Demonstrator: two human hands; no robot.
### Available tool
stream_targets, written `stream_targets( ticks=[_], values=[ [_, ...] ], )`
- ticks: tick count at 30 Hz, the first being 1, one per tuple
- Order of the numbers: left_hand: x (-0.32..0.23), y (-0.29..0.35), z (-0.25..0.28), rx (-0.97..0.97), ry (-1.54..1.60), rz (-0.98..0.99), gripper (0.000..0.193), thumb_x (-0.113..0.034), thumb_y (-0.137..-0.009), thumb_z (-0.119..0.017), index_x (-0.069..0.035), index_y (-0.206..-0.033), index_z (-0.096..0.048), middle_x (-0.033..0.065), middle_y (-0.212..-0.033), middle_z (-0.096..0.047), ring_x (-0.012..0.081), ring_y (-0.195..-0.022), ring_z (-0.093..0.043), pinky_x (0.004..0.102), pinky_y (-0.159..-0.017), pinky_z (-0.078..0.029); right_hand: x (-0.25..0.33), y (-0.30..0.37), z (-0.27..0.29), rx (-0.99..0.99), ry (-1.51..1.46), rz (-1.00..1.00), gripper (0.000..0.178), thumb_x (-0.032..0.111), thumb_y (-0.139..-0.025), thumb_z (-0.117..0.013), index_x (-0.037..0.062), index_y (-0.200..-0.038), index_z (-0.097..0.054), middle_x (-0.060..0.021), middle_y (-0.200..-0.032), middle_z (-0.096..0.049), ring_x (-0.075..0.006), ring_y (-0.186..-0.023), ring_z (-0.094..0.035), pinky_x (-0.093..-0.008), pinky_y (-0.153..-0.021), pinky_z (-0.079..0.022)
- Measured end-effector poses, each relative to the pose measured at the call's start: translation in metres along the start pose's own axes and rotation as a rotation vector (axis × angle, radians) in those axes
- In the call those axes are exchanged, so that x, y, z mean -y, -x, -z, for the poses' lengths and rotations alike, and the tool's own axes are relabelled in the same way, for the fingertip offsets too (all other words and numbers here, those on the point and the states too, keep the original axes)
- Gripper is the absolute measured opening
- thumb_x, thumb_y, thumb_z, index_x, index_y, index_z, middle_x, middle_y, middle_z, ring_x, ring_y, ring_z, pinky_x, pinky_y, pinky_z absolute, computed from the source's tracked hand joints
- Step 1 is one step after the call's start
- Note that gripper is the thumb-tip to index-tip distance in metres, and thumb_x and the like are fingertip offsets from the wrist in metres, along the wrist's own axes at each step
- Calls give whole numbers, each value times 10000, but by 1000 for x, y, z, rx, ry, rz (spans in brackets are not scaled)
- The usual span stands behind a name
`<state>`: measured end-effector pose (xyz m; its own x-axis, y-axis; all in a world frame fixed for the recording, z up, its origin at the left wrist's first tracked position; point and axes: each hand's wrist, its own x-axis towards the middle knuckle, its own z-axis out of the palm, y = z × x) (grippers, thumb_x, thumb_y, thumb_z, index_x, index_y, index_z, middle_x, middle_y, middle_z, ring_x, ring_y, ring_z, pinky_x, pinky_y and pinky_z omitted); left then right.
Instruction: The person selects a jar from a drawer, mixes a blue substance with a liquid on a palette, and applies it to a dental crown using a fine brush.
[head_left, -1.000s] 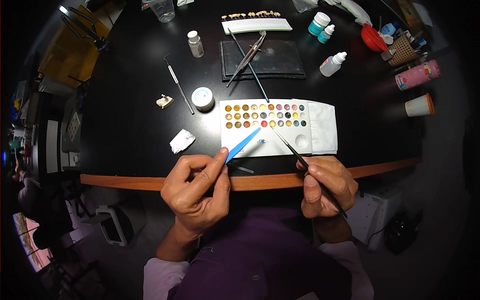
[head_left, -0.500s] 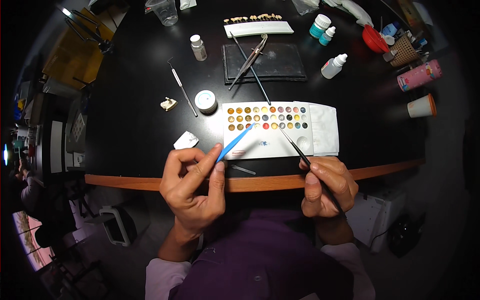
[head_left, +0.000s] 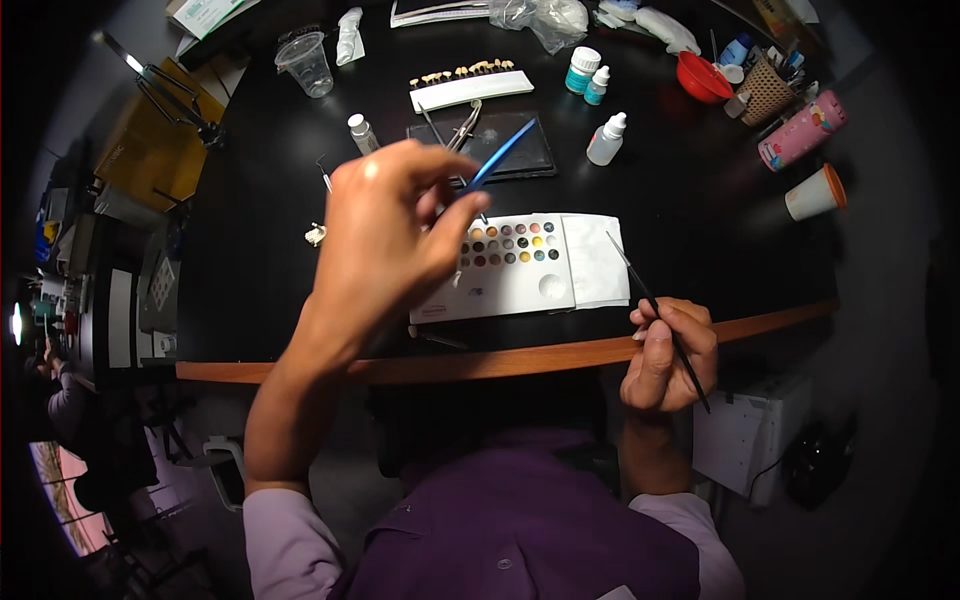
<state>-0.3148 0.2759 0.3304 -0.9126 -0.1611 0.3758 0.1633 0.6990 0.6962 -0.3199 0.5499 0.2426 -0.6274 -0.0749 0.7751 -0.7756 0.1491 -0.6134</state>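
Observation:
My left hand [head_left: 385, 215] is raised over the table, gripping a slim blue tool [head_left: 508, 148] whose tip points up and away; its exact kind is unclear. A thin dark-handled brush [head_left: 655, 303] is pinched in my right hand [head_left: 670, 352]. The brush tip hovers at a folded white tissue [head_left: 598, 285]; I cannot tell if it touches. Left of the tissue lies a white palette [head_left: 515, 290] with rows of coloured wells, partly covered by my left hand. Beyond that hand, metal tweezers [head_left: 467, 122] rest on a black slab [head_left: 525, 150].
A white shade-tab holder [head_left: 475, 92] stands behind the slab. Bottles [head_left: 606, 140] and a jar [head_left: 583, 70] are at the back right, near a red bowl [head_left: 704, 78], a pink flask [head_left: 803, 130] and a cup [head_left: 815, 192]. A plastic cup [head_left: 306, 66] stands back left.
My left hand has lifted forward from the palette with the blue tool, which now points further away. My right hand has moved the brush from the wells rightward to the tissue.

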Motion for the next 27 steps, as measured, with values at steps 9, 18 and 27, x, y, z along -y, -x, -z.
stream_targets(
  ticks=[9, 18, 27],
  values=[
    [27, -96, -75, 150, -207, 1, 394, -137, -800, -874, 35, -1135, -759, 189, -851, -767, 260, -750, -761, 370, -704, -604, -1, -2, -2, 8, -3, 57, 154, -67, -897, -647, -44, -1048, -641, -194, -914, -704, -216, -736, -717, -291, -630, -608],
    [38, -99, -89, 192, -321, -6, 295, -181, -840, -821, 33, -1040, -783, 209, -872, -775, 325, -779, -767, 412, -757, -599, 14, -5, -16, 219, -125, -42, 155, -43, -811, -794, -8, -918, -687, -135, -784, -735, -223, -693, -752, -298, -593, -603],
    [28, -89, -46, 25, -278, -135, 279, -239, -857, -821, 11, -980, -805, 177, -805, -765, 278, -751, -765, 352, -723, -596, 18, -4, -35, 347, -9, 69, 161, -27, -779, -829, 0, -885, -712, -107, -755, -726, -211, -621, -719, -288, -538, -550]
  ],
)
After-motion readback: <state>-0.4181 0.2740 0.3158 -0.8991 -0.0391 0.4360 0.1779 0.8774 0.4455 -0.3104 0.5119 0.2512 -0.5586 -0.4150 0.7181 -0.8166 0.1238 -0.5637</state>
